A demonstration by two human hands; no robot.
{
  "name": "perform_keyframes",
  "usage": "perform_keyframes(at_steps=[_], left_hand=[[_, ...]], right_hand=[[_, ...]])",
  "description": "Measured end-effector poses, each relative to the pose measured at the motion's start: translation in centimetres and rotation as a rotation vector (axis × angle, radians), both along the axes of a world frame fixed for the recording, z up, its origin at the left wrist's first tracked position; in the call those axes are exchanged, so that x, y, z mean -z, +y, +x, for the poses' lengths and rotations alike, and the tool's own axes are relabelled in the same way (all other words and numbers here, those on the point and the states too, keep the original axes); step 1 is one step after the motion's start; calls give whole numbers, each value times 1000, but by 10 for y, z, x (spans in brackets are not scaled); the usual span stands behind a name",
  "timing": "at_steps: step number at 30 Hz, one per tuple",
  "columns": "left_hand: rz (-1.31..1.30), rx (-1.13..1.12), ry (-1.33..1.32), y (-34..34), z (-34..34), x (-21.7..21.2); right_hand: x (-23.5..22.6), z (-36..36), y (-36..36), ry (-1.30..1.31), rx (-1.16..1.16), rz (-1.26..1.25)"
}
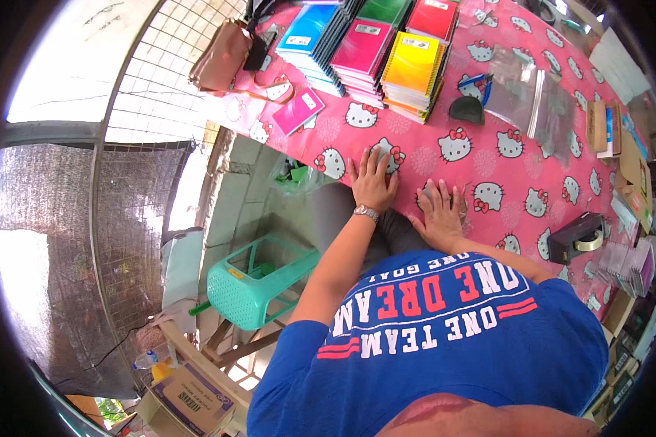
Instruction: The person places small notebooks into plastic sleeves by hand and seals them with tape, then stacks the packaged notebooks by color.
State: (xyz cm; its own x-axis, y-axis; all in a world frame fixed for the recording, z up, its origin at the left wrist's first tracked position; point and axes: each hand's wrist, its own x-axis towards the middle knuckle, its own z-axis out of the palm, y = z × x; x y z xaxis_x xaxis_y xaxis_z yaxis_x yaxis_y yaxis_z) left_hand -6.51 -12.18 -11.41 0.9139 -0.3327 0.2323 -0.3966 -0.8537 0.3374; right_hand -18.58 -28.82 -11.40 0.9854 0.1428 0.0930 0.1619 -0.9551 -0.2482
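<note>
Both of my hands rest on a table covered with a pink cartoon-cat cloth [423, 156]. My left hand [372, 182], with a watch [366, 212] on the wrist, lies flat at the near edge, fingers spread and holding nothing. To its right, my right hand [441, 215] also lies palm down with fingers apart. Beyond them stand stacks of spiral notebooks: blue [307, 30], pink [360, 49], yellow [412, 64], with green [383, 10] and red [431, 17] ones behind. A single pink notebook [299, 111] lies left of the stacks.
Clear plastic bags [536, 109] and a dark pouch with blue trim [468, 109] lie right of the stacks. A tape dispenser [577, 239] sits at the right. A brown handbag [221, 58] is at the far left. A green plastic stool [251, 288] and a cardboard box [193, 399] stand left below.
</note>
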Motion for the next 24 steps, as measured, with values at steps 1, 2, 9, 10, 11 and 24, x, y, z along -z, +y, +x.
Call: perform_keyframes(at_steps=[1, 2, 9, 10, 11, 24], left_hand=[[-36, -8, 17, 1, 0, 3], [-66, -17, 29, 6, 1, 8], [-617, 61, -153, 25, 106, -110], [-694, 100, -208, 19, 130, -145], [-771, 133, -267, 16, 155, -176], [-249, -67, 46, 9, 437, -202]], right_hand=[[-2, 2, 1, -6, -4, 4], [-10, 5, 3, -89, 4, 49], [-101, 122, -46, -595, 151, 610], [-123, 146, -55, -727, 208, 568], [-144, 171, -61, -782, 194, 563], [-178, 425, -85, -42, 589, 186]])
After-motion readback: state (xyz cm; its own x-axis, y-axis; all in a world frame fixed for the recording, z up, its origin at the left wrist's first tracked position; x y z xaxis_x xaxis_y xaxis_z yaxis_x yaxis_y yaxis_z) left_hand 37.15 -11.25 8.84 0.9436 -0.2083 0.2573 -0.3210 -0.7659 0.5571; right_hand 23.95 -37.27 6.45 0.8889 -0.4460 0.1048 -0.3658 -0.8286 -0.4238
